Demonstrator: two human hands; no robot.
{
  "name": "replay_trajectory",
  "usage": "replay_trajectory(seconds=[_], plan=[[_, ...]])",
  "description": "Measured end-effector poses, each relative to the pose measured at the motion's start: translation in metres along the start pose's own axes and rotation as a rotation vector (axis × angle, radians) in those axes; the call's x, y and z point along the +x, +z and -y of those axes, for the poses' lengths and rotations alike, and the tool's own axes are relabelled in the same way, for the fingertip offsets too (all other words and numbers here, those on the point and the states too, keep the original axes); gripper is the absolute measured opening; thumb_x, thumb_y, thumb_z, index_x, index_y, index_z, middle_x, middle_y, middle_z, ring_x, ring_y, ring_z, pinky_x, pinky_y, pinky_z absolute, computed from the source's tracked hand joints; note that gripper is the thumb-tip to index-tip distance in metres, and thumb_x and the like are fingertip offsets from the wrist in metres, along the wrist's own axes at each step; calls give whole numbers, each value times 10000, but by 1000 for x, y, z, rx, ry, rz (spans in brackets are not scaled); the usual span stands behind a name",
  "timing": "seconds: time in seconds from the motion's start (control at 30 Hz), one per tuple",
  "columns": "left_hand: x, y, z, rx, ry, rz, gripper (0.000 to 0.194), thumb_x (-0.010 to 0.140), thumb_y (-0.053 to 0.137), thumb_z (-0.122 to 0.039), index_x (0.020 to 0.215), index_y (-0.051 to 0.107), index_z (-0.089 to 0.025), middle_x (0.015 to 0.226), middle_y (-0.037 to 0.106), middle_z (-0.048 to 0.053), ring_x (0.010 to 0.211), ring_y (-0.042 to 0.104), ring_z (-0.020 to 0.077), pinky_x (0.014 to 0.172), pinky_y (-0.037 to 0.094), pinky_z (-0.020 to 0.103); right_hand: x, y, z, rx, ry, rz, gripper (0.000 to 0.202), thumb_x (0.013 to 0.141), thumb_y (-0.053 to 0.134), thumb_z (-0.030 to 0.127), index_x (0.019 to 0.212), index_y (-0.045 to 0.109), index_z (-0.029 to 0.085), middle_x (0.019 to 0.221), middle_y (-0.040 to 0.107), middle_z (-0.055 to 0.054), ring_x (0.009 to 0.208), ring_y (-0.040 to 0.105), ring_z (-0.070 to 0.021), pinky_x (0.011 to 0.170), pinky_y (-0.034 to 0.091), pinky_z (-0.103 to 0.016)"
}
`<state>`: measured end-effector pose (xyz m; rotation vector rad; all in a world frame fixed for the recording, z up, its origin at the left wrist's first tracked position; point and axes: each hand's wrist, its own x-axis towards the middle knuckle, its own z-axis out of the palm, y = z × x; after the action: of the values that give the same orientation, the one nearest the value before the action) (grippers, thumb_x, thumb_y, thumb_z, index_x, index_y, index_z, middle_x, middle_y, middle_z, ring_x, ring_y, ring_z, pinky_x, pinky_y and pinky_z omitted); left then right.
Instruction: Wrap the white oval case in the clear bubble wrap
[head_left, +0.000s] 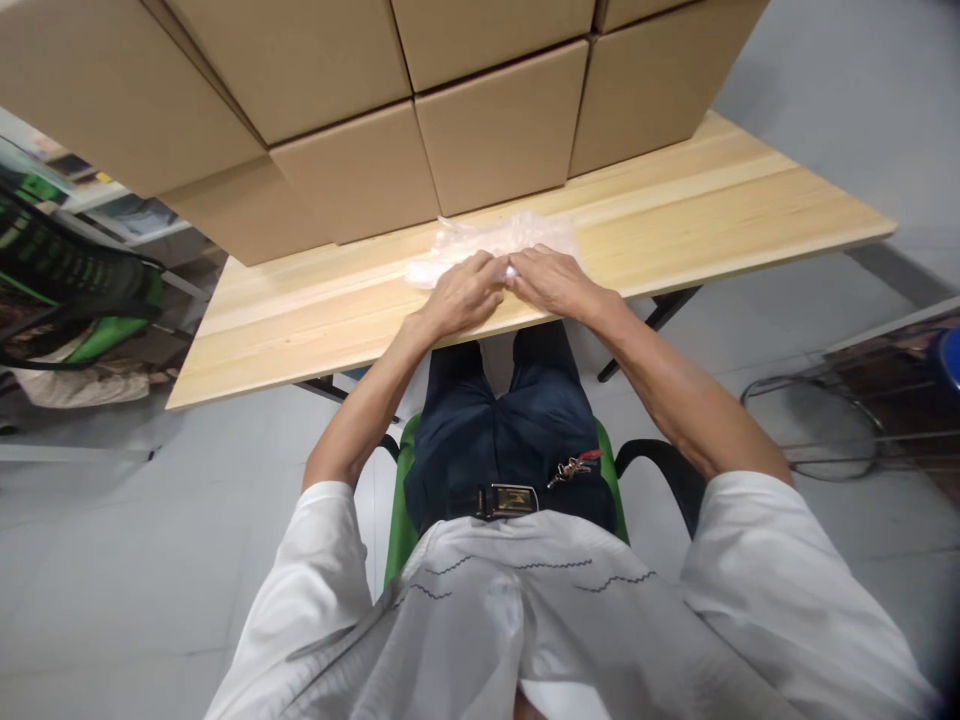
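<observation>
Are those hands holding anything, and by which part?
The left hand and right hand seem to hold crumpled plastic by its near edge, grip partly hidden.

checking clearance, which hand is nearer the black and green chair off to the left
Left hand: it is right of the chair; the right hand is farther right.

Cardboard boxes [501, 128] stand stacked on a wooden table [720, 205], with a black-and-green chair [82, 270] off to the left
</observation>
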<state>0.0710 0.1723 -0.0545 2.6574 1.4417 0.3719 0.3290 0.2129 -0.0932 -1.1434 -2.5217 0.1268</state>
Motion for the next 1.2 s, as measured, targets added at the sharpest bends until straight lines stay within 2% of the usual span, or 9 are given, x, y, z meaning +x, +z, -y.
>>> replay_trajectory(seconds=[0.17,0.3,0.53,0.63,0.77,0.83,0.93,1.1,1.2], plan=[[18,11,3,-62,-38,-17,448,1251,592,-357,1643,793,-281,1628,830,209,1546,772,420,1344,589,593,1,-1,-7,39,-10,-3,462,1276,530,404,1605,773,189,1616,865,-253,1485,757,-438,1246,593,-568],[23,1,16,-101,-15,54,445,1284,587,-481,1592,827,-267,1612,865,184,1505,806,399,1329,601,541,-2,1,-10,65,53,-21,467,1284,525,468,1579,795,225,1598,884,-232,1453,786,-443,1201,606,-570],[45,-17,23,-180,81,175,576,1273,514,-474,1599,878,-168,1516,933,166,1363,853,351,1259,617,455,-11,-11,-22,73,93,-47,553,1291,455,486,1591,830,213,1634,878,-235,1475,787,-446,1209,615,-585],[57,-19,25,-207,51,209,608,1258,514,-464,1576,897,-115,1401,954,154,1247,857,323,1161,639,425,-6,-18,-30,63,150,-51,590,1305,459,575,1554,866,228,1505,925,-222,1379,807,-456,1151,618,-583],[65,-17,23,-171,-36,190,587,1247,493,-458,1432,955,-147,1280,960,128,1168,875,316,1077,658,410,8,-23,-40,40,228,-78,642,1328,455,668,1463,906,232,1246,950,-209,1254,830,-461,1137,608,-605],[67,-16,21,-149,-59,189,584,1245,484,-450,1408,962,-157,1289,959,137,1179,882,328,1088,663,426,13,-25,-39,-12,279,-89,644,1340,446,622,1439,911,188,1263,939,-248,1254,831,-480,1138,616,-639],[70,-15,20,-151,-66,222,563,1244,490,-444,1384,964,-176,1294,958,136,1181,880,329,1104,665,438,10,-26,-29,-99,306,-102,577,1326,454,457,1482,890,113,1495,886,-333,1404,799,-526,1192,618,-682],[80,-10,28,-194,-63,209,519,1227,506,-397,1363,959,-183,1295,969,96,1222,875,311,1155,654,410,-3,-13,-1,-48,-28,-129,496,1262,527,329,1625,835,189,1627,853,-261,1552,713,-483,1328,581,-673],[77,-7,29,-149,-69,189,524,1227,486,-322,1481,923,-185,1457,960,131,1352,876,329,1245,637,425,-3,-1,6,-14,-47,-84,532,1185,579,249,1654,809,148,1632,849,-277,1526,719,-488,1302,597,-672]])
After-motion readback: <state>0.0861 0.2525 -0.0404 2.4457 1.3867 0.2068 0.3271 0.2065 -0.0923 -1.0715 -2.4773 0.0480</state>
